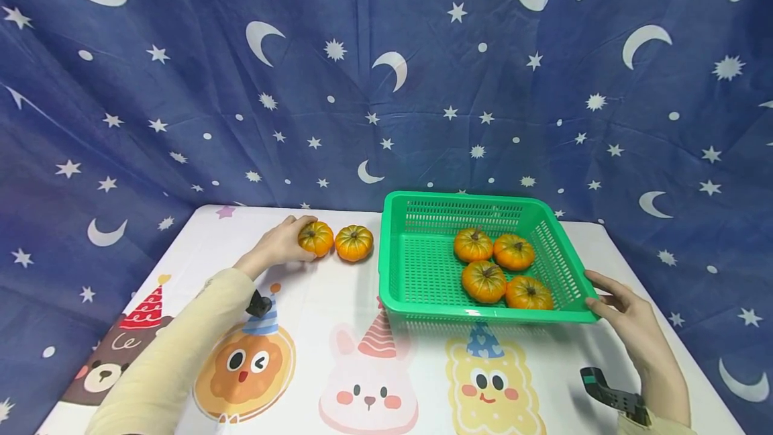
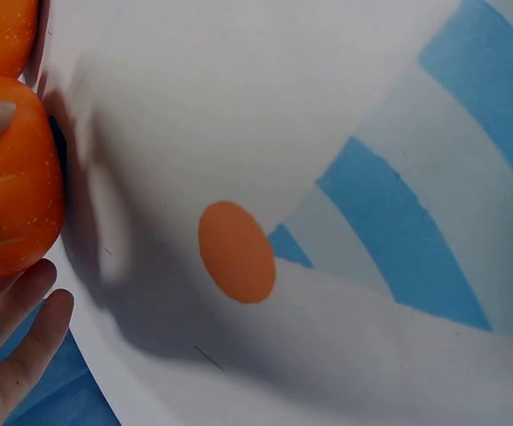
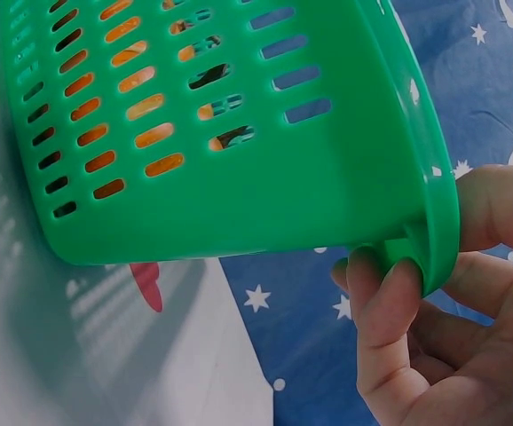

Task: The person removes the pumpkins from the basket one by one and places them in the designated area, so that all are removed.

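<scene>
My left hand [image 1: 279, 244] holds a small orange pumpkin [image 1: 316, 239] at the back left of the table, with the thumb on the near side and fingers on the far side. Another small pumpkin [image 1: 353, 243] sits just to its right. In the left wrist view, the thumb and fingertips touch the held pumpkin [image 2: 17, 182]. My right hand [image 1: 637, 324] grips the right rim of a green plastic basket [image 1: 483, 314]. The right wrist view shows fingers [image 3: 390, 306] curled at the basket's rim. Inside the basket, several small pumpkins [image 1: 485, 281] are grouped toward the right.
A white tablecloth [image 1: 302, 348] with cartoon animal and food prints covers the table. Behind it hangs a dark blue curtain [image 1: 338, 146] with moons and stars. Black straps are on both wrists.
</scene>
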Tool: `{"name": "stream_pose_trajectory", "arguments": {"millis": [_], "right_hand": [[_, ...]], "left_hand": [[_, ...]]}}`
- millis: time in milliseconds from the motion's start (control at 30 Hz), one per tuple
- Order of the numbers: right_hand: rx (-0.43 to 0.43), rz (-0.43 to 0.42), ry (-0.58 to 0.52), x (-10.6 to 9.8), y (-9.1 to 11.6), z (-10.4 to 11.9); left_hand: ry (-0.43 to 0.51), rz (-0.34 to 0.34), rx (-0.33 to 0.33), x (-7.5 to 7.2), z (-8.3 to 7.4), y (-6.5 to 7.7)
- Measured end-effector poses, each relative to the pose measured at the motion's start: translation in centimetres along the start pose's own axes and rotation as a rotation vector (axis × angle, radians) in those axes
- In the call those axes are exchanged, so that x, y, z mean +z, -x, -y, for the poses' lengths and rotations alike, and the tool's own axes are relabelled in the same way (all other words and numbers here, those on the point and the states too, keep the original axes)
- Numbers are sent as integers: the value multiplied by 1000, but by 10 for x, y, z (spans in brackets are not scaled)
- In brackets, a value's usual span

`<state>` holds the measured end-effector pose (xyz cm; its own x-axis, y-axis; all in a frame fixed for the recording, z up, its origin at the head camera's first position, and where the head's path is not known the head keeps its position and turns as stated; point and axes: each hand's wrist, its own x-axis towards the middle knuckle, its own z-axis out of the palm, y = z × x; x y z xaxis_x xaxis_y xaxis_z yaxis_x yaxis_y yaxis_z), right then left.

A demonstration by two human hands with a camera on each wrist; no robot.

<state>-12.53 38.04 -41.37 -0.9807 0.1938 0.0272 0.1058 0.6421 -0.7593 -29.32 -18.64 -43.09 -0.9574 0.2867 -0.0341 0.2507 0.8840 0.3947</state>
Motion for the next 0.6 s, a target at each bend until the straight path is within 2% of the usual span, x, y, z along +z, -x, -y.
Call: {"name": "stream_pose_trajectory", "arguments": {"millis": [300,600], "right_hand": [[-4,0,12,1,0,-1],[1,-7,7,1,0,0]], "left_hand": [[16,16,-14,3,3,-4],[75,34,-27,4,0,-7]]}}
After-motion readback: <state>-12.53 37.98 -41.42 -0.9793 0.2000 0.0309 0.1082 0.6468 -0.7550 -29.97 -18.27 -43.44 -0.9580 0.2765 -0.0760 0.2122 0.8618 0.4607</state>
